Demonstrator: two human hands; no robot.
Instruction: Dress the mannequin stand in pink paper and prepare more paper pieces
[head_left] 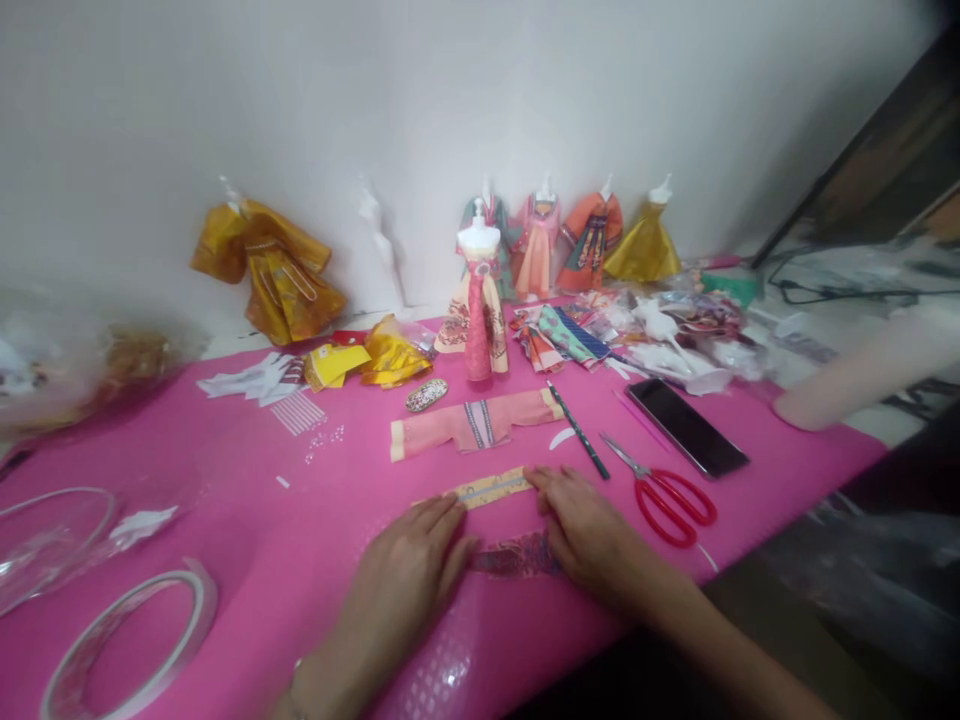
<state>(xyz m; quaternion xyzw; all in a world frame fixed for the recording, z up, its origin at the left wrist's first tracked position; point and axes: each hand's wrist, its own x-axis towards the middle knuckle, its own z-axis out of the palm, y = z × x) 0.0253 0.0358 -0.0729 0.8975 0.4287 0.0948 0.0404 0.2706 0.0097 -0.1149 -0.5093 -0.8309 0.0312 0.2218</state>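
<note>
A cream patterned fabric strip [492, 490] with a pale line along its middle lies on the pink tabletop [300, 560]. My left hand [409, 560] rests flat with its fingertips on the strip's left end, thumb apart. At the right end, the bent fingers of my right hand [581, 525] close on the strip's edge; the thumb is partly hidden. Below, between both hands, lies a dark pink patterned strip [514, 556], its right end by my right hand. Just beyond is a small pink doll robe [480, 424] with cream cuffs, spread flat.
Red-handled scissors [673, 505], a dark pencil [579, 432] and a phone [688, 428] lie to the right. A tape roll [127, 650] is front left. A doll form in a dress [478, 300] stands behind, near fabric pieces [574, 335] and an oval patterned case [427, 395].
</note>
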